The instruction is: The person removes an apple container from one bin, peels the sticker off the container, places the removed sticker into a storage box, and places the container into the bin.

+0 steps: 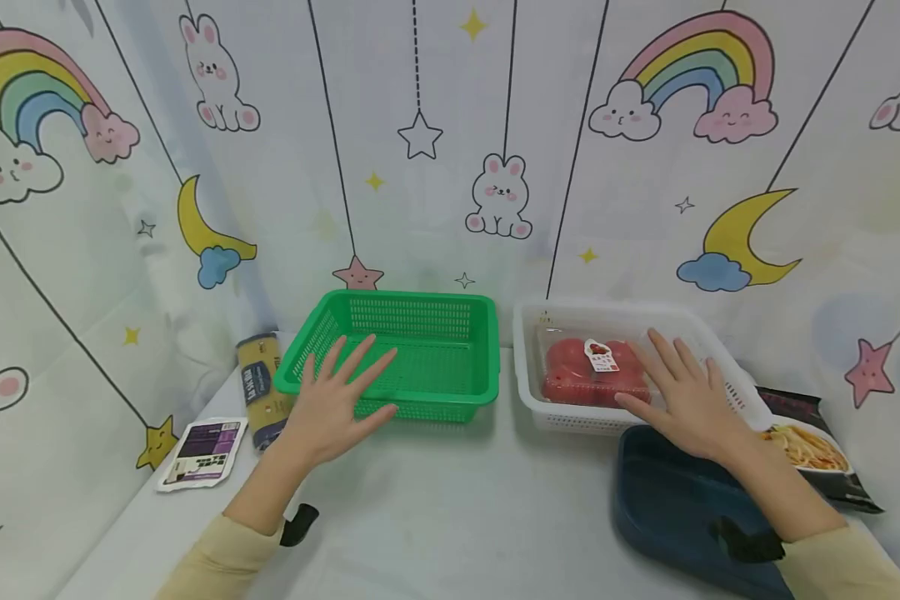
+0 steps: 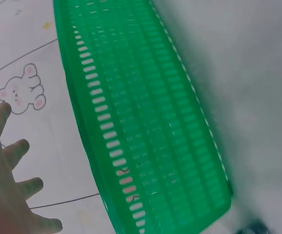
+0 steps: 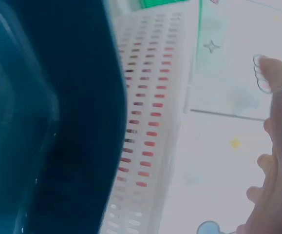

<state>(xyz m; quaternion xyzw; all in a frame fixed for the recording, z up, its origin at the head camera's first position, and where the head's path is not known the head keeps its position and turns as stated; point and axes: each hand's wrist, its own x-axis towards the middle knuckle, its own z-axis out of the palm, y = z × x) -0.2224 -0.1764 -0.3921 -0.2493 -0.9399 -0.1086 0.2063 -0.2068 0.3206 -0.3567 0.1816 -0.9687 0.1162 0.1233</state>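
While nothing is gripped by the spread fingers of left hand or right hand, work is judged unstarted, the green basket being unfilled.

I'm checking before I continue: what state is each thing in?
Left hand: fingers spread, holding nothing
Right hand: fingers spread, holding nothing
Green basket: upright, no contents visible
Tomato pack: label up; seal unclear
White basket: upright, holding that pack
Blue tub: upright, partly hidden
Yellow package: lying down
White packet: lying flat
Black pouch: partly hidden
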